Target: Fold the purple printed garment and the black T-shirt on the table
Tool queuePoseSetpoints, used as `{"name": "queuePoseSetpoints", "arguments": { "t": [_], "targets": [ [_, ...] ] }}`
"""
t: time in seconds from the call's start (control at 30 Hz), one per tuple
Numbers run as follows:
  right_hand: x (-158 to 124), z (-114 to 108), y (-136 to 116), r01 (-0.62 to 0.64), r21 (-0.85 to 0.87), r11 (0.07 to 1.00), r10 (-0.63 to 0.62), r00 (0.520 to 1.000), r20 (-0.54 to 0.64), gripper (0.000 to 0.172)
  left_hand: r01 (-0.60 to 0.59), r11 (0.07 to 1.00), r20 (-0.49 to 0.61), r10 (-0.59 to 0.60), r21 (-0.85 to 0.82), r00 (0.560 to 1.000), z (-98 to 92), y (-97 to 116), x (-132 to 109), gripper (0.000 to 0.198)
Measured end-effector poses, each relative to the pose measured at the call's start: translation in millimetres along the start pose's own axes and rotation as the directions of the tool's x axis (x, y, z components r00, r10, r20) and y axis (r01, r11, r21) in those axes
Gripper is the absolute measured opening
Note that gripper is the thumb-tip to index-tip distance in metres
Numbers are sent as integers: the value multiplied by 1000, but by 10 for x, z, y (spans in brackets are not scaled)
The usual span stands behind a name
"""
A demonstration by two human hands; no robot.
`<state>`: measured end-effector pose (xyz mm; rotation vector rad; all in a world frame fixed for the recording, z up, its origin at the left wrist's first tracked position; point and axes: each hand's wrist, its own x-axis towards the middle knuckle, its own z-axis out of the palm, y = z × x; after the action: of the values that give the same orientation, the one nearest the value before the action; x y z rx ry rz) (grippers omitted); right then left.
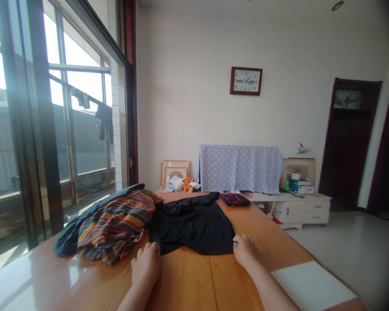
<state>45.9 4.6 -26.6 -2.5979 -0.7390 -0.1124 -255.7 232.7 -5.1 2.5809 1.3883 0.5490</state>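
A black garment [194,224] lies spread on the wooden table [188,280], its near edge toward me. My left hand [146,264] is closed at the garment's near left corner. At the near right corner, my right hand [245,250] pinches the cloth between thumb and fingers. The exact kind of garment cannot be made out. Left of it, close to my left hand, a crumpled striped garment [116,224] in orange, grey and red rests against a blue garment [66,235].
A folded dark cloth with red marks [235,199] sits at the table's far end. On the right edge lies a white sheet [313,285]. Beyond stand a cloth-covered object [240,168] and a white cabinet [311,211]. Large windows [84,129] line the left.
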Motion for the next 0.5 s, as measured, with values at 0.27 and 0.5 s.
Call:
{"name": "queuePoseSetpoints", "arguments": {
  "t": [0.27,0.5],
  "targets": [
    [-211,-195,177,-142,286,948,163,985,-49,31,-17,999,8,17,41,1000,1,-39,25,29],
    [-545,-449,286,-226,424,877,306,943,-131,42,-62,995,-15,64,74,998,-87,-113,-130,28]
  ]
}}
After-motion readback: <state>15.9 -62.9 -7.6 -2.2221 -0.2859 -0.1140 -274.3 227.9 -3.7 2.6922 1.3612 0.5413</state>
